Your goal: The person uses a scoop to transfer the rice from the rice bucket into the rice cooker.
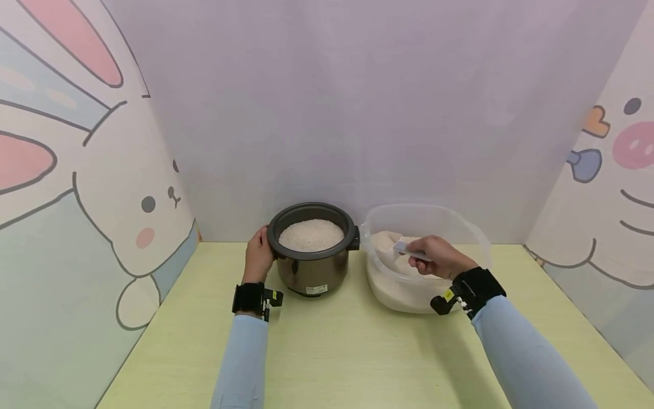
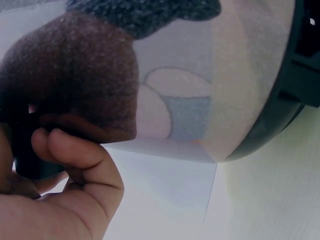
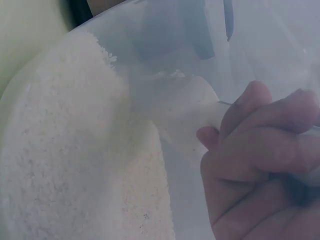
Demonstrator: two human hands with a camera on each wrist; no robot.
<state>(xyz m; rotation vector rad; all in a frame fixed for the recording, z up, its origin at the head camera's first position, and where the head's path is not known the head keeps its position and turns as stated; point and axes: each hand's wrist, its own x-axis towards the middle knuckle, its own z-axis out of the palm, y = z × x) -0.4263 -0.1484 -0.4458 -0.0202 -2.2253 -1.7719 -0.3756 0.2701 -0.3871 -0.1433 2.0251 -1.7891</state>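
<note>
A dark rice cooker [image 1: 301,272], its lid off, holds a mound of white rice [image 1: 311,235]. My left hand [image 1: 259,258] grips its left side; in the left wrist view the fingers curl round the black side handle [image 2: 37,162]. To the right stands a clear plastic tub [image 1: 426,211] with rice in it. Over that tub, my right hand [image 1: 436,257] holds a white scoop [image 3: 187,107] by its handle. The scoop's bowl is down inside the tub at the rice, on the side nearer the cooker.
Both containers stand at the back of a pale yellow-green table [image 1: 332,358], against a plain light wall [image 1: 327,113]. A panel with a cartoon rabbit [image 1: 117,216] borders the left side, and another cartoon panel [image 1: 603,227] the right. Each wrist wears a black camera strap.
</note>
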